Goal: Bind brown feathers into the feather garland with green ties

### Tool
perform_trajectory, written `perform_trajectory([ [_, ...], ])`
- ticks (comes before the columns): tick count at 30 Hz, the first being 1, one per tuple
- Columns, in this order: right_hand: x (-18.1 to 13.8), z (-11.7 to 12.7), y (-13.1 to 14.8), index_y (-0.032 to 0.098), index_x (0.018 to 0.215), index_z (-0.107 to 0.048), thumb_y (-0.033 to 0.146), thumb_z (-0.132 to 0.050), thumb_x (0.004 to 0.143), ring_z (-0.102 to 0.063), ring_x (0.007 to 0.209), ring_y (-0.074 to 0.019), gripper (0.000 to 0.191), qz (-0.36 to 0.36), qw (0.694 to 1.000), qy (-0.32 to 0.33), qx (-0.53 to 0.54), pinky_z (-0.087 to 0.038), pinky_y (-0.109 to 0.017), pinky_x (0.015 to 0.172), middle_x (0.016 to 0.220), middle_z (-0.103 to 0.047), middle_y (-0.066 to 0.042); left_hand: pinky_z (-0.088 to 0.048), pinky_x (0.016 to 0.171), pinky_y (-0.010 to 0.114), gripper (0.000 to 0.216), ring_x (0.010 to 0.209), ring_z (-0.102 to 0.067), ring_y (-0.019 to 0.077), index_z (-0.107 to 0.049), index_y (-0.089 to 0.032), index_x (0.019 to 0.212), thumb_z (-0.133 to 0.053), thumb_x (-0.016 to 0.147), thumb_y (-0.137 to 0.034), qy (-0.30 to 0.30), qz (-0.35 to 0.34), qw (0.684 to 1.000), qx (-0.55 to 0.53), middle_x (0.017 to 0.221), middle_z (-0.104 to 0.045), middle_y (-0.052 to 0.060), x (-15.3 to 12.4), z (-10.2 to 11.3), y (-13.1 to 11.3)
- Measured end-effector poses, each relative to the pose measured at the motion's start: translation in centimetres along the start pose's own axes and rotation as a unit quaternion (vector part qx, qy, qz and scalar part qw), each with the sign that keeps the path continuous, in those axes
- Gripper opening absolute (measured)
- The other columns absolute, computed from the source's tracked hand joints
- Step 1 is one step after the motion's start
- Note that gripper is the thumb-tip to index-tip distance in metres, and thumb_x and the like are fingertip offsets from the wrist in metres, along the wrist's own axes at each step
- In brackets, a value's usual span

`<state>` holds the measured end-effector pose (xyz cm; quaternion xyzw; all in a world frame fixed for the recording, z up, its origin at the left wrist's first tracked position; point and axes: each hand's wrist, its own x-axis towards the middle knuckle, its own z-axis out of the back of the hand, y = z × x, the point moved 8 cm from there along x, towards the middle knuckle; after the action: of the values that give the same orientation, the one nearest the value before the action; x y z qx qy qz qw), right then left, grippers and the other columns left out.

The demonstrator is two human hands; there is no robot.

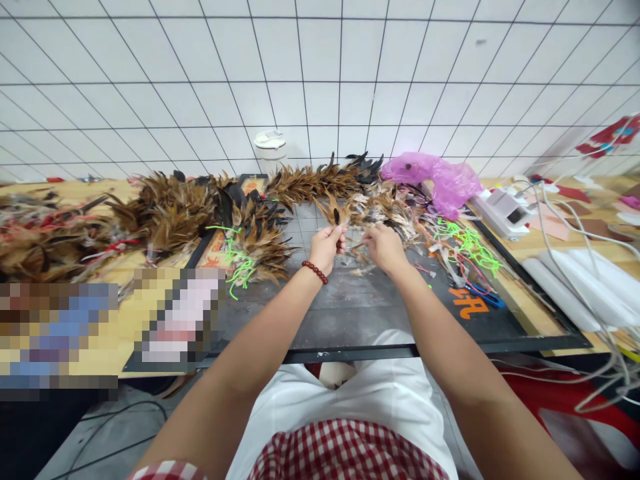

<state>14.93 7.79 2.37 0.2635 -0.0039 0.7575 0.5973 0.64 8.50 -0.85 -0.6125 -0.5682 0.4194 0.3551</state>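
Observation:
My left hand (327,248), with a bead bracelet at the wrist, pinches a small bunch of brown feathers (334,212) that fan upward from the fingertips. Just to its right, my right hand (385,247) has its fingers curled together at the near edge of a loose pile of brown and pale feathers (385,208). Whatever those fingers hold, if anything, is too small to make out. Both hands hover over a dark framed board (320,320) with orange lettering. Left of them lies a brown feather bundle (263,243) beside green strings (240,263).
Feather garlands (320,181) line the back, with more feathers (165,207) at left. A white lidded container (271,150) stands by the tiled wall. At right are a pink plastic bag (435,177), green cords (470,247), blue-handled scissors (487,297), a white power adapter (505,210) and cables.

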Motion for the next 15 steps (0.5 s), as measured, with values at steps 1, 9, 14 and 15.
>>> perform_trajectory([
  [1,0.2,0.2,-0.5,0.019,0.079,-0.066,0.02,-0.054,0.078,-0.055,0.082,-0.0202,0.012,-0.02,0.998,-0.018,0.048,-0.04,-0.032,0.072,0.086,-0.061,-0.008,-0.034,0.042,0.016,0.02,0.043,-0.045,0.0036,-0.058,-0.012,0.075,-0.065,0.077,-0.03,-0.001,-0.001,1.0,-0.001,0.054,-0.049,-0.005,0.0,0.0,0.0],
  [9,0.1,-1.7,-2.2,0.019,0.067,-0.054,0.034,-0.065,0.062,-0.055,0.056,-0.0123,0.019,-0.222,0.818,0.031,0.53,-0.037,-0.023,0.051,0.06,-0.06,0.0,-0.036,0.041,0.016,0.015,0.042,-0.046,0.0035,-0.058,-0.011,0.075,-0.06,0.08,-0.025,0.002,-0.001,1.0,0.011,0.054,-0.05,-0.004,0.0,0.0,0.0],
  [14,-0.1,-1.6,0.0,0.018,0.071,-0.06,0.032,-0.068,0.06,-0.056,0.058,-0.0101,0.02,-0.184,0.783,0.087,0.588,-0.038,-0.021,0.051,0.068,-0.063,0.0,-0.041,0.043,0.017,0.013,0.046,-0.053,0.0051,-0.058,-0.01,0.074,-0.056,0.082,-0.019,0.018,0.022,0.999,0.04,0.062,-0.058,0.001,-0.4,-0.7,0.3],
  [15,0.0,-1.5,0.2,0.018,0.07,-0.06,0.034,-0.068,0.062,-0.053,0.056,-0.0088,0.02,-0.167,0.796,0.084,0.575,-0.037,-0.02,0.051,0.065,-0.061,0.001,-0.042,0.044,0.018,0.012,0.047,-0.054,0.0056,-0.058,-0.01,0.073,-0.055,0.083,-0.018,0.021,0.026,0.998,0.046,0.064,-0.059,0.002,-0.5,-0.8,0.3],
])
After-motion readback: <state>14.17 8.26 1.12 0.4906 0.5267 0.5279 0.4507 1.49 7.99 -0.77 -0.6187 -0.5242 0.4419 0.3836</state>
